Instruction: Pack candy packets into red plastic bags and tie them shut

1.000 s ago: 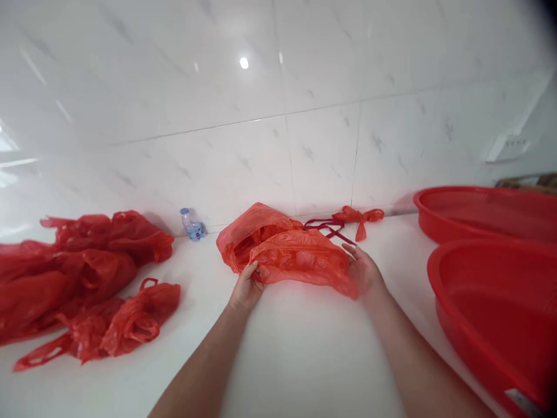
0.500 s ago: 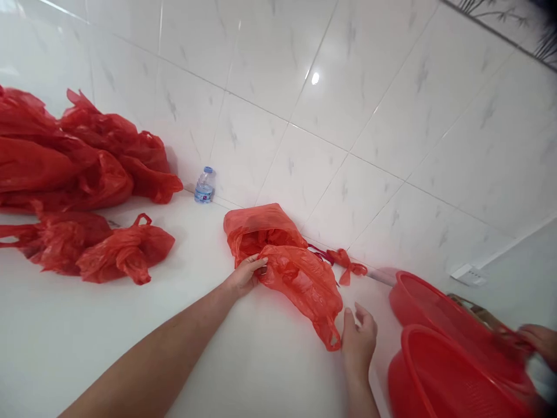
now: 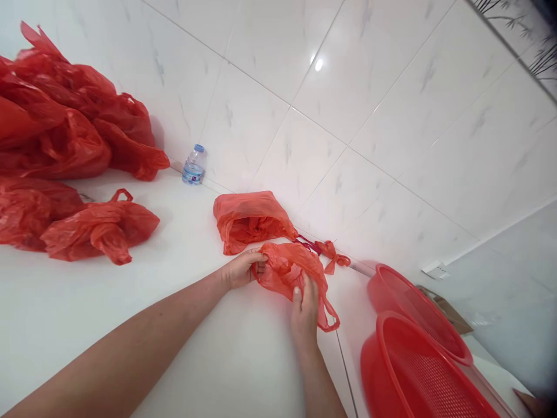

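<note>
Between the two hands, low on the white bench (image 3: 143, 325) and just in front of the tiled wall (image 3: 357, 104), lay a crumpled red plastic bag (image 3: 285, 270). It looked thin and very light, a soft film that would give no resistance and bunch wherever it was pinched; it seemed slightly slippery too, so a pinch on gathered folds or on a handle loop would likely hold better than a flat press. One handle loop (image 3: 329, 316) hung free at its lower right edge.

The left hand (image 3: 241, 270) was curled closed on the bag's left edge, with fingers tucked into the folds. The right hand (image 3: 304, 307) came up from below, its fingers bent over the bag's lower middle and gripping the film, the thumb lying along the front.

Just behind this bag sat a second red bag (image 3: 250, 220), puffed up with its mouth facing the person, close to the first and perhaps touching it. A dark red cord (image 3: 307, 245) and a knotted scrap of red plastic (image 3: 333, 255) lay at the wall's foot to the right. Further right, two red mesh baskets (image 3: 413, 360) stood overlapping. Well off to the left, a heap of red bags (image 3: 65, 162) covered the bench, and a small water bottle (image 3: 192, 165) stood against the wall.
</note>
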Motion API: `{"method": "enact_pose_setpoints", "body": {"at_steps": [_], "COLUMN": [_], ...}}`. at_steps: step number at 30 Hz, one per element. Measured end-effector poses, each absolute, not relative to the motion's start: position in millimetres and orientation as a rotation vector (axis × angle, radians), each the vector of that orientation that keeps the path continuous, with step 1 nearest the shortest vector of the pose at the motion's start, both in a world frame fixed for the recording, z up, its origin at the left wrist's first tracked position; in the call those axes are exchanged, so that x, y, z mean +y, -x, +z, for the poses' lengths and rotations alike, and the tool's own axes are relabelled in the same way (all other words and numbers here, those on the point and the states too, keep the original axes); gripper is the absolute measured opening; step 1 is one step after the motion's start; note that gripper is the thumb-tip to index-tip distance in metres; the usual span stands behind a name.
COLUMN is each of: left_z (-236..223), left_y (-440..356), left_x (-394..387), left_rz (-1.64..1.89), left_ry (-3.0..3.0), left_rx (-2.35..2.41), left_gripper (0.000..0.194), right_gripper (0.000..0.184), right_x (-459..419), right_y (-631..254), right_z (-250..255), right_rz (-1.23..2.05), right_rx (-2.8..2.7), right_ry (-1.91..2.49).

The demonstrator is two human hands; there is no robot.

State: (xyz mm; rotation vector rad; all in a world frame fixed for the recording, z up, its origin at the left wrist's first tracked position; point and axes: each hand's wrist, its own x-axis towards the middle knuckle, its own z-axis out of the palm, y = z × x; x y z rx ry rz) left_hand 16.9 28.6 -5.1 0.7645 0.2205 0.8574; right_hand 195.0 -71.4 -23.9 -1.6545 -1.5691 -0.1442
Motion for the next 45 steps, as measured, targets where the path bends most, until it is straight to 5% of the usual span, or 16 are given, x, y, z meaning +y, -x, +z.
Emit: {"method": "enact_pose_setpoints", "body": {"at_steps": [4, 13, 19, 27, 34, 39, 45], "left_z": [1.7, 7.5, 3.6, -0.1, -0.8, -2.7, 2.1], "left_y": [-23.1, -13.3, -12.4, -12.3, -16.2, -18.0, -8.1], "left_x": [19.8, 16.8, 22.9, 33.2, 26.3, 23.5, 34.5], "left_rz": [0.715, 0.519, 0.648, 0.973, 0.913, 0.761, 0.942], "left_ry": [-0.815, -1.003, -0.925, -0.699, -0.725, -0.758, -0.754], "left_rx": [0.249, 0.148, 0.184, 0.322, 0.283, 0.309, 0.522], "left_gripper": [0.009, 0.024, 0.019, 0.016, 0.018, 0.021, 0.024], "right_gripper": [0.059, 0.048, 0.071, 0.045, 0.039, 0.035, 0.066], "right_x": [-79.8, -95.0, -93.6, -101.3, -107.5, -95.0, -95.1], "right_y": [-213.0, -226.2, -223.1, -209.8, -173.6, -171.2, -188.1], "right_z": [-9.7, 7.1, 2.7, 2.5, 2.6, -4.7, -13.6], "right_rz": [-0.164, -0.052, 0.099, 0.132, -0.35, -0.128, 0.37], "right_rx": [-1.224, -0.992, -1.202, -1.469, -1.502, -1.67, -1.773], "right_ry": [1.826, 2.209, 2.495, 2.469, 2.027, 1.841, 1.983]}}
